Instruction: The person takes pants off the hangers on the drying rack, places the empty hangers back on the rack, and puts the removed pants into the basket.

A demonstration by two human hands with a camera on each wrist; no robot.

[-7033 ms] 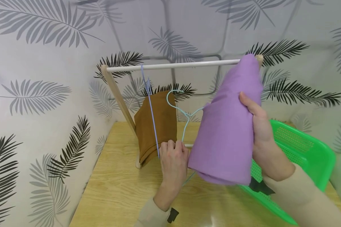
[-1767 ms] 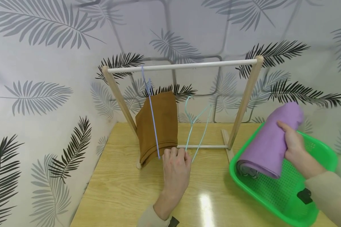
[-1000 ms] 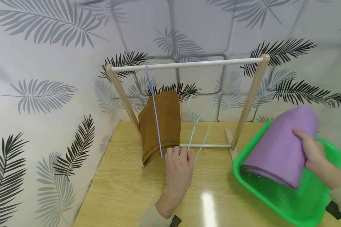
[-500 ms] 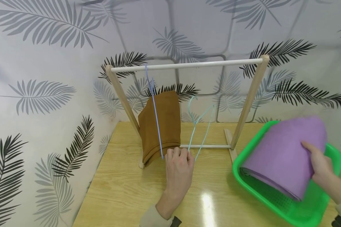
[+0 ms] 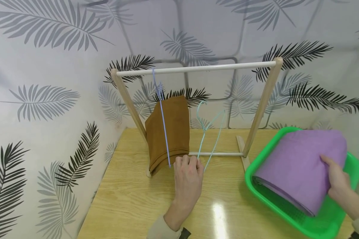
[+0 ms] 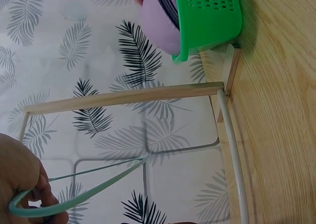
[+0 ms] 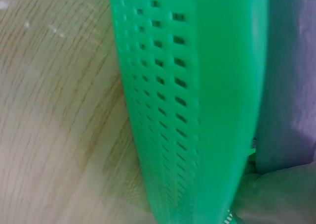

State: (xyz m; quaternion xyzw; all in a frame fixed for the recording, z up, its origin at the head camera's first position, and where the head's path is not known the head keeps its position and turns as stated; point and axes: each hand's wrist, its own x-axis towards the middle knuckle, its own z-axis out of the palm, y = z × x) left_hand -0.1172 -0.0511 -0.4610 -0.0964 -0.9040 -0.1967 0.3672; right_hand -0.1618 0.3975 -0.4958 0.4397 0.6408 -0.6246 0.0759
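Note:
My left hand (image 5: 187,182) grips the lower part of a light green clothes hanger (image 5: 201,142); its hook points up, off the rack's rail. In the left wrist view the curled fingers close round the hanger (image 6: 106,185). On the right, a folded purple cloth (image 5: 299,166) lies in the green basket (image 5: 282,133), sticking up over the rim. My right hand (image 5: 338,179) holds its right side, thumb on top and the other fingers hidden beneath. The right wrist view shows mostly the basket's wall (image 7: 224,85), with a strip of purple cloth (image 7: 291,85) beyond.
A small rack with a white top rail (image 5: 215,68) and wooden posts stands on the wood-grain table (image 5: 122,205), near a leaf-patterned wall. From the rail's left end hangs a blue-violet hanger (image 5: 163,122) bearing a brown garment (image 5: 178,126).
Seven seconds ago the purple cloth was held up in front of the rack, beside the hanger. My right hand has lowered it rightward into the basket. My left hand stays on the light green hanger.

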